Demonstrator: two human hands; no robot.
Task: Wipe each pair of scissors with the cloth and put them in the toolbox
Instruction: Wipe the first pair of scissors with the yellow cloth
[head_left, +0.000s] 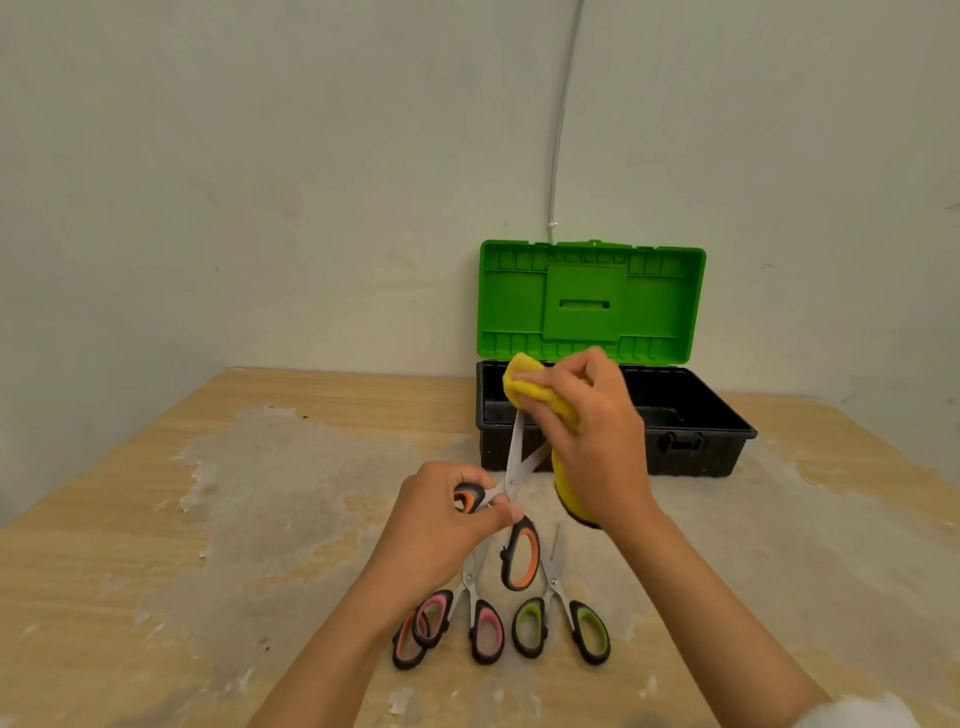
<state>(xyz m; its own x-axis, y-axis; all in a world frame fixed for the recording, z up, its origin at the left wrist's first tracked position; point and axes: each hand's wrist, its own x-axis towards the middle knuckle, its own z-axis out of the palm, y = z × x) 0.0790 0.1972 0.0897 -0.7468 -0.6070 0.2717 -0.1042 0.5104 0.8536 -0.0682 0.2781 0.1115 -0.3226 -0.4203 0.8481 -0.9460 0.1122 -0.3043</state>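
A view from above and behind a person's two bare forearms, reaching over a worn wooden table whose surface is patchy and peeling.

The left hand grips one handle loop of a pair of orange-handled scissors, fingers and thumb curled round it. The scissors are lifted off the table and held open, blades pointing up and away; the other handle loop hangs free below the hand.

The right hand holds a yellow cloth, fingers curled round it, and pinches the cloth over the tip of the upper blade. The rest of the cloth hangs down under the palm and wrist.

Behind the hands, at the far edge of the table against a pale wall, stands the toolbox. Its black base is open, and its bright green lid is raised upright. What lies inside the base cannot be told.

Near the person, three more pairs lie flat on the table in a row, blades pointing away: scissors with pink handles in the middle, scissors with green handles to the right, and to the left another orange-handled pair, mostly hidden under the left forearm and touching the pink pair.

A thin grey cable runs down the wall above the toolbox.
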